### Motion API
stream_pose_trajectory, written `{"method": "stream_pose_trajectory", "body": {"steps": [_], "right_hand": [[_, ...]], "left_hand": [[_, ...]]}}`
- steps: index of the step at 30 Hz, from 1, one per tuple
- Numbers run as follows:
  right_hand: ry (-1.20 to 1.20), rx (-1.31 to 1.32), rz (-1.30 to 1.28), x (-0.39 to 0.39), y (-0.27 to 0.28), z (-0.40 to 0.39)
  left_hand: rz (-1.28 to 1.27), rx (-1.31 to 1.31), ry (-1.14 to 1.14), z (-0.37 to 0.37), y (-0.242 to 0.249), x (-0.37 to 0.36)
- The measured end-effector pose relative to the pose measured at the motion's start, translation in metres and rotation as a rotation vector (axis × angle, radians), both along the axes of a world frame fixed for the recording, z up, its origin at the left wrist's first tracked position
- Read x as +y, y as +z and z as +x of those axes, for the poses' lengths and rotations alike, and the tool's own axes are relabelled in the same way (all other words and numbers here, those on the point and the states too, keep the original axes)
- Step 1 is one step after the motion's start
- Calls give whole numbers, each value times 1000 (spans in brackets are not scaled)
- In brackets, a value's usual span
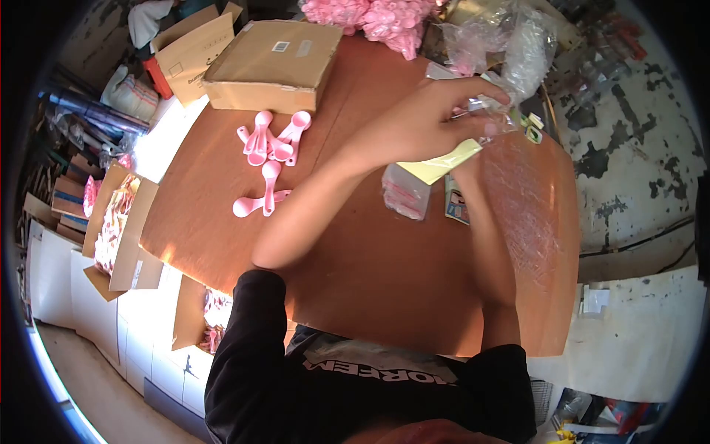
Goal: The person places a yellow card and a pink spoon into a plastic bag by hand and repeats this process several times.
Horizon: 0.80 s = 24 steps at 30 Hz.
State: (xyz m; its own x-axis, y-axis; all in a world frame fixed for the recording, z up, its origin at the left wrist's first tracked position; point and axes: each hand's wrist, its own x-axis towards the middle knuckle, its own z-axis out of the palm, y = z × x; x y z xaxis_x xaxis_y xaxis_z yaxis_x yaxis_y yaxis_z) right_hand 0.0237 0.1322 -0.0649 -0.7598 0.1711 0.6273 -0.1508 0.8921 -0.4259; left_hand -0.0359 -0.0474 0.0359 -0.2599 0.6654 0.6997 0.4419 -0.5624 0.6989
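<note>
Table, seemingly wooden, bears pink spoons beside peeling wall.

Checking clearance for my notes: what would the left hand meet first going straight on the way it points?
Most likely the clear plastic right at the front of the left hand; beyond that, perhaps the peeling wall, though depth is unclear.

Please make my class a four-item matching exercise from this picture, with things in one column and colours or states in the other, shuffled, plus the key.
Things:
1. Cardboard box on the table
2. Measuring spoons
3. Paper beneath the left hand
4. Left sleeve

Descriptions:
A. Pale yellow
B. Black
C. Closed
D. Pink

Pairs: 1-C, 2-D, 3-A, 4-B
</note>
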Motion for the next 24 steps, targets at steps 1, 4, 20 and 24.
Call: {"method": "stream_pose_trajectory", "body": {"steps": [1, 4, 20, 24], "right_hand": [[89, 135, -333, -16, 37, 19], [-9, 497, -539, 14, 78, 53], [98, 544, -399, -19, 93, 86], [40, 461, -268, -25, 90, 82]], "left_hand": [[-58, 16, 18, 1, -1, 2], [-217, 66, 94, 5, 1, 5], [-306, 53, -104, 15, -22, 32], [-349, -73, -159, 16, -25, 33]]}}
